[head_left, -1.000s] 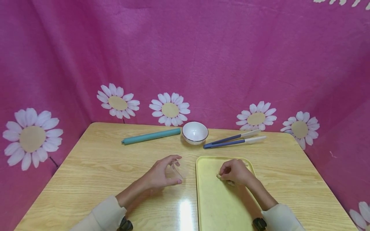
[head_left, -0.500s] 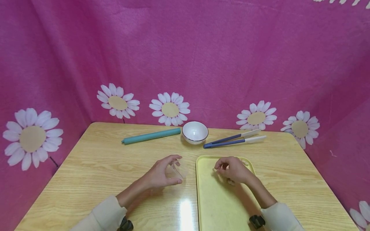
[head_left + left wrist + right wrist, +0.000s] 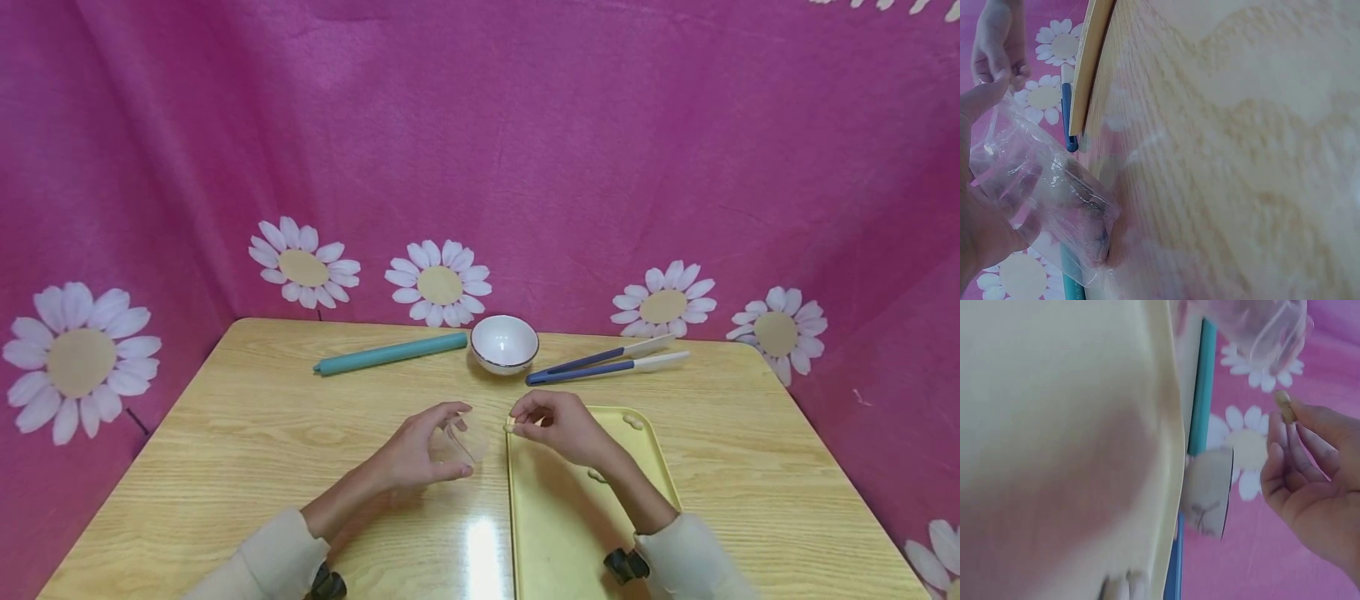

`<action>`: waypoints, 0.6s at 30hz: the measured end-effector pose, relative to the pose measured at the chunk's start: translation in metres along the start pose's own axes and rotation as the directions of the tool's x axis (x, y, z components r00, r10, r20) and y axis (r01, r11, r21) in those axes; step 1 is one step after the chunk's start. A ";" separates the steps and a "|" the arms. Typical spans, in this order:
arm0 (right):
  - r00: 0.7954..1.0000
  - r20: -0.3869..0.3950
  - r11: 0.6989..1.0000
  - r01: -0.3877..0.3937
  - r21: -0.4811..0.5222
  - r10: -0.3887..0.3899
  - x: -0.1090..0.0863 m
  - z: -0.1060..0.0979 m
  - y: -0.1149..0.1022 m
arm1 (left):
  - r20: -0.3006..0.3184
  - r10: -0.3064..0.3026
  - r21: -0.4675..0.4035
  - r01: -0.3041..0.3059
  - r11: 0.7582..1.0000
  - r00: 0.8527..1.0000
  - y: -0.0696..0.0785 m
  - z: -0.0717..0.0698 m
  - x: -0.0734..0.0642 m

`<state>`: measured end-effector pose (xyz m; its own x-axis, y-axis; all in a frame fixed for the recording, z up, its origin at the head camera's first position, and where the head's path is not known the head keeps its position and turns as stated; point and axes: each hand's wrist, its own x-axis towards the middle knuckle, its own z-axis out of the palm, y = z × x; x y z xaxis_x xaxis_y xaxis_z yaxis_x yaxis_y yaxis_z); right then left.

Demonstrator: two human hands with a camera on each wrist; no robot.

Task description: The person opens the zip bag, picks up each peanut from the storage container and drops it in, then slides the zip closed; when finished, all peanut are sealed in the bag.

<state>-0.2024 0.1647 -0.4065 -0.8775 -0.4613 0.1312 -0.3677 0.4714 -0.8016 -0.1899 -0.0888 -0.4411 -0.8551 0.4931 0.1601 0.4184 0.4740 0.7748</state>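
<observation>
A clear plastic bag is held by my left hand, its thumb and fingers spread around the mouth. Through the crinkled film in the left wrist view, fingers show behind it. My right hand pinches a peanut between thumb and fingertips, over the left rim of the yellow tray and a short way to the right of the bag. Two more peanuts lie on the tray: one peanut near the far right corner, another peanut beside my right forearm.
Behind the hands stands a white bowl with a dark rim. Left of it lies a teal stick, and to its right blue-and-white tongs. A pink flowered cloth hangs along the table's back and sides.
My right hand has lifted the peanut from the tray and carried it left toward the bag, uncovering the peanuts behind it. My left hand and the bag have stayed in place.
</observation>
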 end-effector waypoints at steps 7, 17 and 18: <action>0.999 -0.030 0.998 0.040 0.055 -0.039 0.008 0.020 -0.010 | 0.009 -0.002 -0.005 0.002 1.000 1.000 -0.001 0.000 -0.001; 0.999 0.025 0.996 0.038 0.077 -0.040 0.012 0.034 -0.022 | 0.006 0.006 0.004 -0.006 1.000 1.000 -0.001 -0.001 -0.001; 0.999 0.028 0.996 0.033 0.080 -0.035 0.011 0.034 -0.022 | 0.006 0.009 0.005 -0.009 1.000 1.000 -0.001 -0.001 -0.001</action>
<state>-0.1938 0.1237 -0.4072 -0.8550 -0.4986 0.1427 -0.3706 0.3948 -0.8407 -0.1895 -0.0908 -0.4411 -0.8495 0.5016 0.1634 0.4275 0.4731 0.7703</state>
